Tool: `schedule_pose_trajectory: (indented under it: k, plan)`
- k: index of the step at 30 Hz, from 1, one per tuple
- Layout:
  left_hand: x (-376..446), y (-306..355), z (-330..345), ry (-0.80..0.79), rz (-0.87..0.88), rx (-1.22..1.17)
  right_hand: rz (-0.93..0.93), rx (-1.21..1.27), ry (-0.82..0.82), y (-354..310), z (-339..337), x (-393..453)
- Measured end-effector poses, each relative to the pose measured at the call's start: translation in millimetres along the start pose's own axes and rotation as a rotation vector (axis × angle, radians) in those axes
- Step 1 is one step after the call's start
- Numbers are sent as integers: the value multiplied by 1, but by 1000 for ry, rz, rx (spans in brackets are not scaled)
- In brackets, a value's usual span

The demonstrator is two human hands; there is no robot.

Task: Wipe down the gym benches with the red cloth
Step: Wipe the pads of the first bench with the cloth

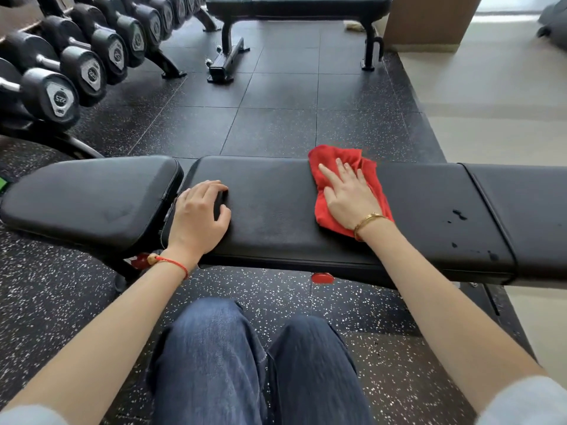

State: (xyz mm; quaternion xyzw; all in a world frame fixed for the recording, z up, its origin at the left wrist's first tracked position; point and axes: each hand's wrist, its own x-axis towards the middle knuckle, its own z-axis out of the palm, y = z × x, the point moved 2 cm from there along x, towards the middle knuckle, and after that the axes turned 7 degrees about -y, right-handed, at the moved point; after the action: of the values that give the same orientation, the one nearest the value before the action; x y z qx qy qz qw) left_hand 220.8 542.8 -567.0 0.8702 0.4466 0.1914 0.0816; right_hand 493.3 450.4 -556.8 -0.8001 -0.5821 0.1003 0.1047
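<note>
Your right hand [348,196] lies flat on the red cloth [346,191], fingers straight and spread, palm pressing the cloth down onto the bench pad; nothing is curled round the fabric. A gold bracelet [366,223] sits at that wrist. Your left hand [201,216] rests on the same pad near its left end, palm down, fingers bent at the knuckles so the tips press into the padding (it holds nothing, it only bears on the surface). A red string bracelet [171,262] circles that wrist.

The red cloth is crumpled into a rough oblong lying on the middle section of the near bench [276,210], reaching from the far edge of the pad to about two-thirds of the way toward you. Its long axis runs across the bench, slightly slanted, with the far end toward the left and the near end toward the right.

The near bench runs left to right across your view, its long axis crosswise to your legs [245,363]. The separate seat pad [89,197] is on the left, and a further section [527,222] continues to the right, past a seam. Dark spots [458,214] mark the pad to the right of the cloth.

A second bench [300,7] stands farther off, well apart, and dumbbells [61,72] line a rack at the upper left.
</note>
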Motion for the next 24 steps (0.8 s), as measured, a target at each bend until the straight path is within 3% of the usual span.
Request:
schedule_pose_trajectory:
  k: [3, 6, 14, 21, 24]
  plan:
    - [-2, 5, -2, -40, 17, 73, -157, 17, -1, 1, 5, -45]
    - [-4, 12, -6, -65, 47, 159, -191, 30, 24, 18, 5, -79]
    - [8, 84, 3, -130, 200, 102, 207, 15, 13, 65, -23, -3]
    - [24, 155, 53, -186, 140, 88, -110, 32, 16, 55, -5, -67]
    - [20, 165, 67, -195, 111, 64, -64, 41, 49, 85, -10, -86]
